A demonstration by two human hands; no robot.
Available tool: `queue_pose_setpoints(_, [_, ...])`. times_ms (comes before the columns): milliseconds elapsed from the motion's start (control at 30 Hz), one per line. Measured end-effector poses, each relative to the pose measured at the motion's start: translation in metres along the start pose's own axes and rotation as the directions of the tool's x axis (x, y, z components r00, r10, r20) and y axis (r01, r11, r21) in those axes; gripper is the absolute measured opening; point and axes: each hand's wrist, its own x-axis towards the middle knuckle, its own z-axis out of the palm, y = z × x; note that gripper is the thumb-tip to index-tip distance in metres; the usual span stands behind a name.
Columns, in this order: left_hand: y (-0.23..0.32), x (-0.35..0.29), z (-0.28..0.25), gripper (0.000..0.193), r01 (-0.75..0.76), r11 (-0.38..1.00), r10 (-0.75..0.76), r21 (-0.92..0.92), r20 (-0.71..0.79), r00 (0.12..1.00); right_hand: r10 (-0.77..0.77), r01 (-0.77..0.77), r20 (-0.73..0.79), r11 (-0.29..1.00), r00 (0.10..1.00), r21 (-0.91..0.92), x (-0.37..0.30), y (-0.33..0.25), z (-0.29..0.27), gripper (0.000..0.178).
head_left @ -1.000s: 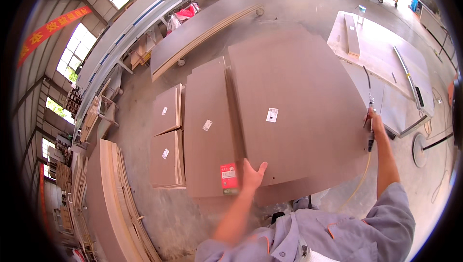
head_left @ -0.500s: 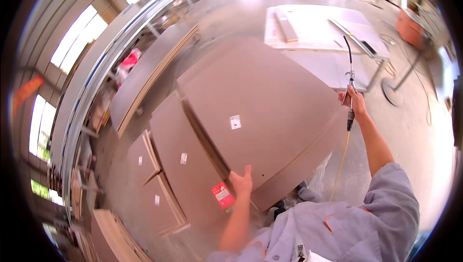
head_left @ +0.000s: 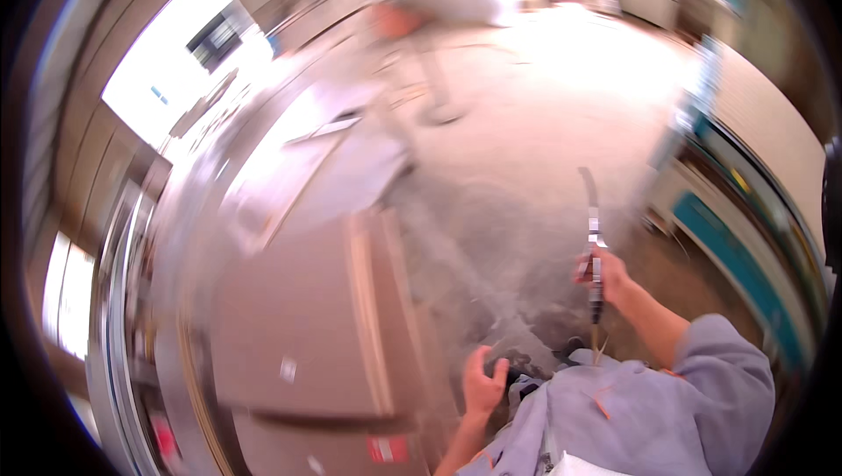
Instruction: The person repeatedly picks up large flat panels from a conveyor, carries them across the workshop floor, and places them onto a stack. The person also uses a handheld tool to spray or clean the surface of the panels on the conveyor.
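Observation:
My right hand point(head_left: 612, 274) is wrapped round an air blow gun point(head_left: 595, 229), whose thin nozzle points away from me. A yellow hose point(head_left: 595, 336) runs from its black lower end toward my body. My left hand point(head_left: 481, 381) is off the panels, thumb and fingers apart, with nothing seen in it. To its left lies a stack of brown panels point(head_left: 289, 318) with a small white label point(head_left: 288, 370) on top. A red card or packet point(head_left: 388, 449) lies on the nearer brown panel. Motion blurs much of the picture.
Beyond the stack stands a low table with pale boards point(head_left: 360, 165). Further off is a round-footed stand point(head_left: 441, 114) near a blurred orange container point(head_left: 395, 20). A long machine or bench with a teal panel point(head_left: 737, 261) flanks me on the right. Metal rails point(head_left: 118, 388) run along the left.
My view has swung right, so the panels now sit further left and the teal machine has come in. My left hand has left the panel. The blow gun stays in my right hand.

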Motion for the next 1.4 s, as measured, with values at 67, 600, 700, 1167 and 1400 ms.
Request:
queue_pose_setpoints(67, [0.023, 0.0, 0.07, 0.044, 0.01, 0.982, 0.065, -0.187, 0.394, 0.917, -0.02, 0.021, -0.006, 0.993, 1.0, 0.12, -0.022, 0.003, -0.046, 0.045])
queue_pose_setpoints(600, [0.354, -0.169, 0.484, 0.03, -0.051, 0.977, 0.139, -0.207, 0.8, -0.583, -0.471, 0.633, -0.465, 0.304, 0.75, 0.712, -0.279, -0.016, -0.516, 0.043])
queue_pose_setpoints(700, [0.397, -0.199, 0.544, 0.031, -0.149, 0.948, 0.089, -0.28, 0.687, -0.721, -0.619, 0.673, -0.477, 0.113, 0.623, 0.731, -0.31, -0.015, -0.577, 0.046])
queue_pose_setpoints(1167, [0.574, -0.328, 0.852, 0.036, -0.135, 0.964, -0.103, -0.228, 0.147, -0.984, -0.35, 0.934, -0.866, 0.094, 0.356, 0.346, -0.397, -0.053, -0.885, 0.051])
queue_pose_setpoints(1400, [0.645, -0.446, 0.959, 0.032, -0.254, 0.927, -0.255, -0.278, 0.033, -0.966, -0.201, 0.955, -0.937, 0.14, 0.285, 0.261, -0.452, -0.028, -1.024, 0.044])
